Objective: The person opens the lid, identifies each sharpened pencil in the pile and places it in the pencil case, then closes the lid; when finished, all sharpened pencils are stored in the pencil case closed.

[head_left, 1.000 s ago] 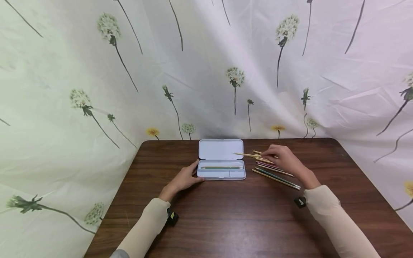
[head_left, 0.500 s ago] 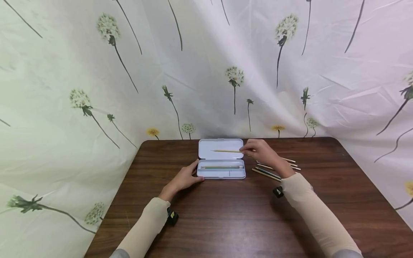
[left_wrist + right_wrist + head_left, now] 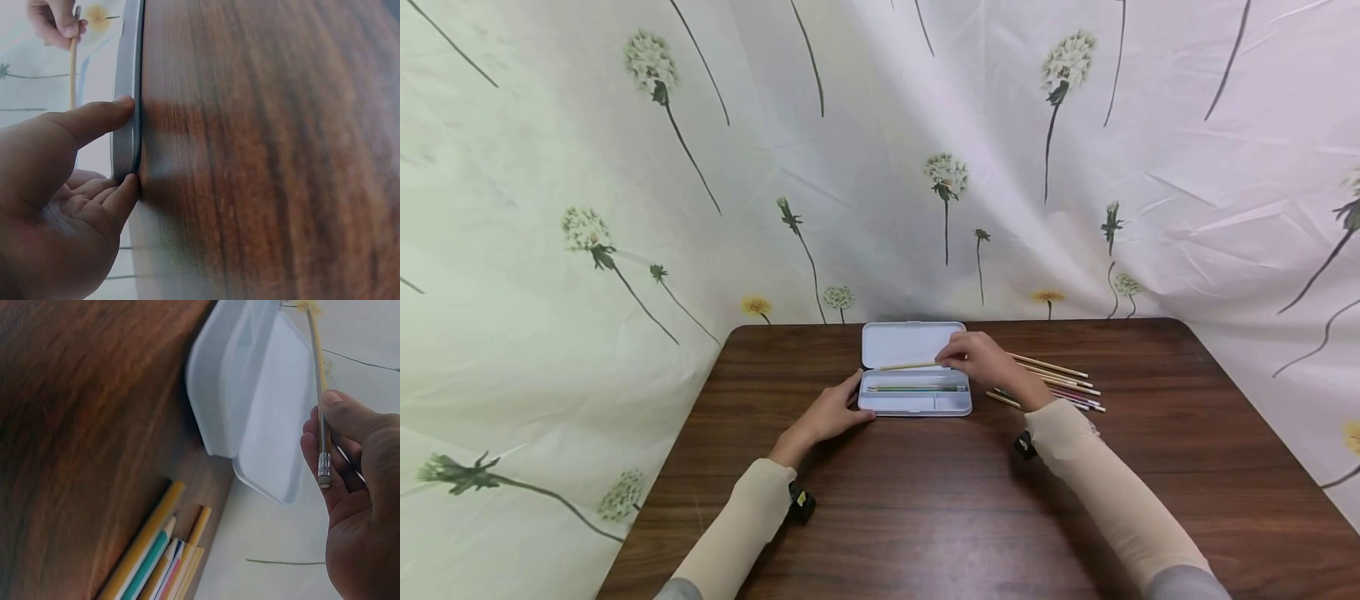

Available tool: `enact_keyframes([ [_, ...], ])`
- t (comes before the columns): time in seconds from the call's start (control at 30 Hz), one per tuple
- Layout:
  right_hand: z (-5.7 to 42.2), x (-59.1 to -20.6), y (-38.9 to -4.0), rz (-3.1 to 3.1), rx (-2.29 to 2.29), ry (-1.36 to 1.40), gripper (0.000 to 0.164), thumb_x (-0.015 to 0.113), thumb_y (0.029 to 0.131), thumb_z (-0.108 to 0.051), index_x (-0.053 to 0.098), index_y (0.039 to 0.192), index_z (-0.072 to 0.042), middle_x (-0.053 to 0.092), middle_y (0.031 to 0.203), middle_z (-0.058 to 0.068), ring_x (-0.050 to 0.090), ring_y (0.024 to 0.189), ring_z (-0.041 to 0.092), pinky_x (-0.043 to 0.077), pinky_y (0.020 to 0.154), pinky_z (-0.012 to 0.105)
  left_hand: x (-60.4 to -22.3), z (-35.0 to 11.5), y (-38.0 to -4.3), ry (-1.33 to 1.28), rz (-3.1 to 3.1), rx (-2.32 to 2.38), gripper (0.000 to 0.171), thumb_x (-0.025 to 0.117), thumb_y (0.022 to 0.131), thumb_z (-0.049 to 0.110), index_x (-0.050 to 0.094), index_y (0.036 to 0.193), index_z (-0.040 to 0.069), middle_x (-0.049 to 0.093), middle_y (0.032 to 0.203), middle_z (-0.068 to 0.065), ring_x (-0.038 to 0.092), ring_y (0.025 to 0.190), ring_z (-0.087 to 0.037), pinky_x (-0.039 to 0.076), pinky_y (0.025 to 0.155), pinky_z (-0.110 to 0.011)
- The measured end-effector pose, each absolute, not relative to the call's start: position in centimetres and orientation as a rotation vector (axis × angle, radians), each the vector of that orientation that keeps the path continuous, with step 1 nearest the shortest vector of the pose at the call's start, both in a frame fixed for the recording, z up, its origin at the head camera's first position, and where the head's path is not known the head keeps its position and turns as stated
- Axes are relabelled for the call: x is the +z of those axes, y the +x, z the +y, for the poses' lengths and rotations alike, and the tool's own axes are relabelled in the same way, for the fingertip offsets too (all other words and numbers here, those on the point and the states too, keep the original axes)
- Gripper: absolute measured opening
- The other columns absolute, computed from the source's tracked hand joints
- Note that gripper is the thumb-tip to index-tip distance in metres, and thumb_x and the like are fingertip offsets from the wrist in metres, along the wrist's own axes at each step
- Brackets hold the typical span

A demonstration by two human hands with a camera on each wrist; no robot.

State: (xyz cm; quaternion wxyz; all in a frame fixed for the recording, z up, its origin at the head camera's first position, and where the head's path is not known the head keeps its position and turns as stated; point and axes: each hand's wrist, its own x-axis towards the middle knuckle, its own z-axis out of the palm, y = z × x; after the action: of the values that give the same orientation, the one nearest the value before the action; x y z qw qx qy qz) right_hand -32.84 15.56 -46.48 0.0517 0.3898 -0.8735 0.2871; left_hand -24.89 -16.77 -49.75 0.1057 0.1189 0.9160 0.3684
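Open white case (image 3: 897, 406), pencils (image 3: 917, 388) in rear compartment (image 3: 910, 380)

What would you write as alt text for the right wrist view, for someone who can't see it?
A right hand pinches a yellow pencil, its eraser end near the palm. Left of the hand in the picture, an open white pencil case sits on a brown wooden table, with several loose pencils lower in the frame.

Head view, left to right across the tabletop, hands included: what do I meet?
Left hand → open white pencil case → right hand → loose pencils.
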Motion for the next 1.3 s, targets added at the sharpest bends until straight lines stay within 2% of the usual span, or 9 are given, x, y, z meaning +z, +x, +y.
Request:
enact_keyframes([
  [0.23, 14.6, -47.6, -32.8, -2.680, 0.806, 1.217, 0.013, 0.077, 0.097, -0.004, 0.086, 0.103, -0.011, 0.076, 0.095, 0.001, 0.070, 0.088, 0.014, 0.059, 0.077, 0.032, -49.8, -16.7, -24.9, 0.349, 2.705, 1.075, 0.088, 0.077, 0.100, 0.023, 0.026, 0.168, 0.000, 0.031, 0.173, -0.021, 0.050, 0.151, -0.035, 0.046, 0.121, -0.049],
  [0.5, 14.0, -48.9, -32.9, -2.706, 0.730, 1.211, 0.012, 0.078, 0.096, -0.004, 0.086, 0.101, -0.011, 0.076, 0.095, 0.001, 0.071, 0.088, 0.015, 0.060, 0.079, 0.035, -49.6, -16.7, -24.8, 0.338, 2.695, 1.084, 0.088, 0.077, 0.101, 0.024, 0.025, 0.169, 0.002, 0.031, 0.173, -0.020, 0.049, 0.151, -0.034, 0.046, 0.121, -0.049],
  [0.8, 13.3, -48.6, -32.0, -2.798, 0.523, 1.196, 0.012, 0.077, 0.098, -0.006, 0.085, 0.104, -0.012, 0.078, 0.104, 0.002, 0.071, 0.096, 0.017, 0.062, 0.087, 0.038, -49.6, -16.7, -24.9, 0.337, 2.678, 1.098, 0.089, 0.077, 0.101, 0.023, 0.024, 0.169, 0.002, 0.029, 0.174, -0.020, 0.048, 0.152, -0.035, 0.046, 0.121, -0.049],
  [1.3, 12.7, -49.2, -31.9, -2.788, 0.473, 1.191, 0.016, 0.073, 0.099, -0.003, 0.086, 0.102, -0.013, 0.079, 0.100, 0.002, 0.072, 0.092, 0.017, 0.062, 0.084, 0.039, -49.5, -16.7, -24.8, 0.343, 2.677, 1.099, 0.088, 0.076, 0.102, 0.024, 0.023, 0.169, 0.003, 0.028, 0.174, -0.019, 0.048, 0.152, -0.034, 0.046, 0.121, -0.049],
])
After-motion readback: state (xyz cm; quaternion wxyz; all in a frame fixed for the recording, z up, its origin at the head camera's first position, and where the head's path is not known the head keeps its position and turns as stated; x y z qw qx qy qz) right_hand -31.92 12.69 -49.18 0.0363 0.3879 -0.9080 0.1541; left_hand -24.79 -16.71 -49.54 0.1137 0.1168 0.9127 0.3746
